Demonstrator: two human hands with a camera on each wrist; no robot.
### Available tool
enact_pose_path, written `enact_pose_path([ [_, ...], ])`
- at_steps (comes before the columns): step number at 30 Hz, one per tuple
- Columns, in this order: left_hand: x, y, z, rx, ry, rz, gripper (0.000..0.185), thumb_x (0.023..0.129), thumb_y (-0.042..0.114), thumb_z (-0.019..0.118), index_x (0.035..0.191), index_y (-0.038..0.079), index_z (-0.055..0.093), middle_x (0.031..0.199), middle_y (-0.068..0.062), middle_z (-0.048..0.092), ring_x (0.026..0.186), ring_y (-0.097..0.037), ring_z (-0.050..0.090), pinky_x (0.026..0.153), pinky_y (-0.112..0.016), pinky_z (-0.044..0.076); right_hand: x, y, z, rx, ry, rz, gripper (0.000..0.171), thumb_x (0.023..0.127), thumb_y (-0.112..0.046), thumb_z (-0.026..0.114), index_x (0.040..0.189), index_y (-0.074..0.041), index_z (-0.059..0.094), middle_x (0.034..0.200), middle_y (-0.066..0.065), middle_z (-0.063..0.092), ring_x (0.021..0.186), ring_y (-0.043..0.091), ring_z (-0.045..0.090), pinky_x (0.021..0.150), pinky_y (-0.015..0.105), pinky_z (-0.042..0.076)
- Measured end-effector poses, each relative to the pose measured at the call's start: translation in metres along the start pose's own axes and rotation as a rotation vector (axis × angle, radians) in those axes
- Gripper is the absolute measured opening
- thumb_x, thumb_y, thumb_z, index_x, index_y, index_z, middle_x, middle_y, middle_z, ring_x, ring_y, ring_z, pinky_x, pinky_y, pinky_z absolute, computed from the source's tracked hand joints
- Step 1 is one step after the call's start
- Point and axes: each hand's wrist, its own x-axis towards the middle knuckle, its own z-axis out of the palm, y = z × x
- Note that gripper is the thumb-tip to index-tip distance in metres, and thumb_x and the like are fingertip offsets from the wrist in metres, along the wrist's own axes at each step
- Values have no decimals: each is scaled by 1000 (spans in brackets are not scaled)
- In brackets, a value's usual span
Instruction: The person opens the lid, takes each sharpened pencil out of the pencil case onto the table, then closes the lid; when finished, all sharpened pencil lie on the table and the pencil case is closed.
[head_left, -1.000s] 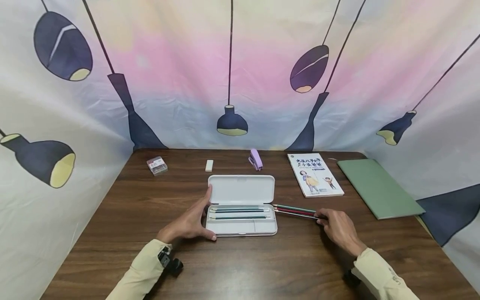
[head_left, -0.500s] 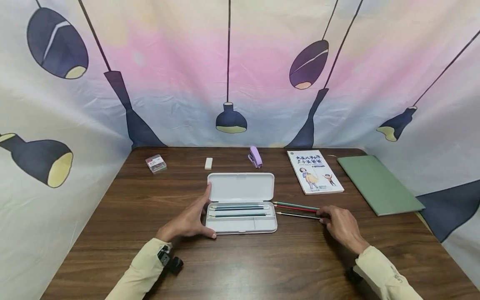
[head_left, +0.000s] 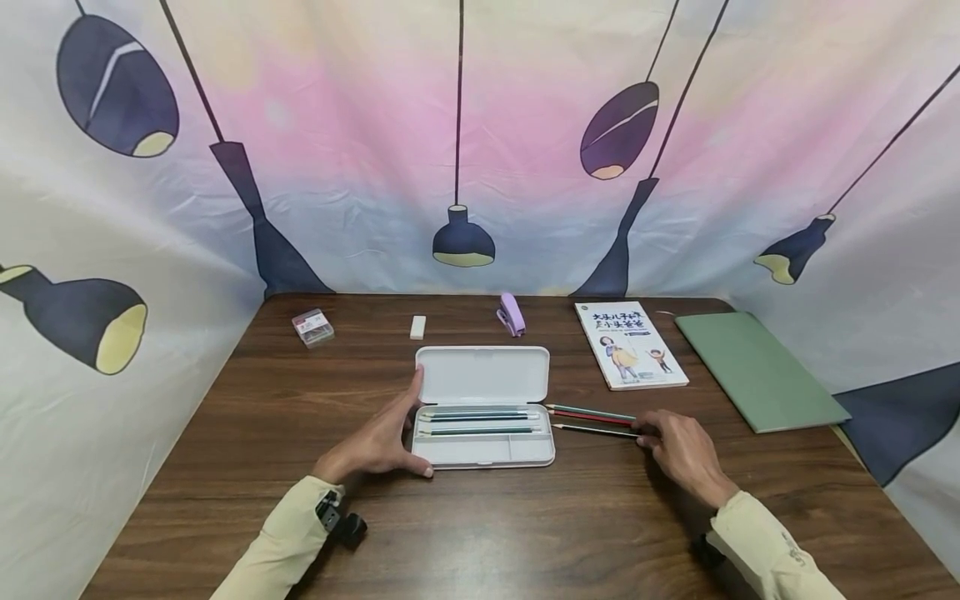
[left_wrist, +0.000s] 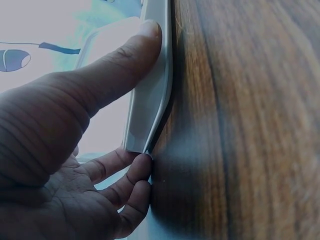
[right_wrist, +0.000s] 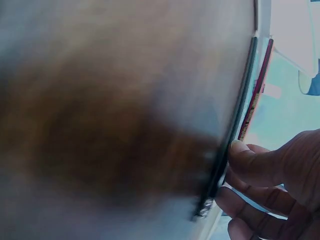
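From the head view, the left hand (head_left: 380,442) lies spread against the left end of an open white pencil case (head_left: 483,406) at mid-desk (head_left: 247,433), thumb at the front corner, forefinger along the lid. The right hand (head_left: 678,454) pinches the end of a dark pencil (head_left: 596,430) lying right of the case, beside two other pencils (head_left: 590,413). The left wrist view shows the thumb (left_wrist: 120,70) pressed flat on the case's edge. The right wrist view, blurred, shows fingertips (right_wrist: 245,155) nipping the pencil's end.
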Motion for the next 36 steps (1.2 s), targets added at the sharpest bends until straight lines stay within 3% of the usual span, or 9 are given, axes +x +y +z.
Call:
enact_pose_path([
  [5, 0, 0, -1, 2, 2, 13, 140, 48, 38, 89, 146, 17, -9, 118, -11, 48, 87, -19, 48, 76, -35, 41, 13, -12, -2, 1, 54, -50, 14, 72, -6, 75, 84, -8, 69, 79, 4, 65, 68, 20, 60, 58, 40, 46],
  [10, 0, -1, 0, -4, 0, 15, 140, 48, 39, 88, 146, 18, -9, 117, -10, 49, 87, -18, 47, 76, -35, 40, 30, -37, 3, 69, 89, -102, 15, 79, -14, 71, 92, -7, 69, 87, 7, 67, 74, 24, 63, 63, 41, 47],
  [16, -1, -1, 1, -2, 0, 8, 140, 48, 38, 89, 146, 19, -10, 115, -8, 48, 88, -18, 45, 77, -35, 39, 48, -72, 21, 95, 108, -297, 17, 77, -11, 71, 94, -8, 69, 90, 4, 67, 82, 21, 62, 71, 38, 45],
  [23, -3, 0, 1, -3, 6, 11, 139, 49, 37, 88, 146, 19, -10, 117, -10, 47, 88, -19, 45, 76, -36, 39, 55, -107, 41, 38, -15, -457, 20, 80, -18, 70, 98, -10, 70, 93, 2, 66, 87, 18, 59, 71, 35, 41],
  [29, -3, 1, 1, -2, 5, 12, 140, 49, 38, 88, 146, 19, -10, 118, -10, 47, 88, -18, 45, 76, -36, 40, 56, -119, 52, -11, -122, -474, 29, 83, -28, 66, 104, -8, 66, 97, 4, 62, 89, 19, 57, 71, 33, 39],
  [36, -3, 0, 1, -1, 5, 13, 140, 49, 37, 89, 146, 19, -10, 117, -10, 47, 88, -19, 46, 77, -36, 40, 55, -120, 56, -9, -149, -480, 23, 83, -21, 66, 102, -9, 65, 91, 3, 57, 81, 20, 57, 67, 34, 40],
])
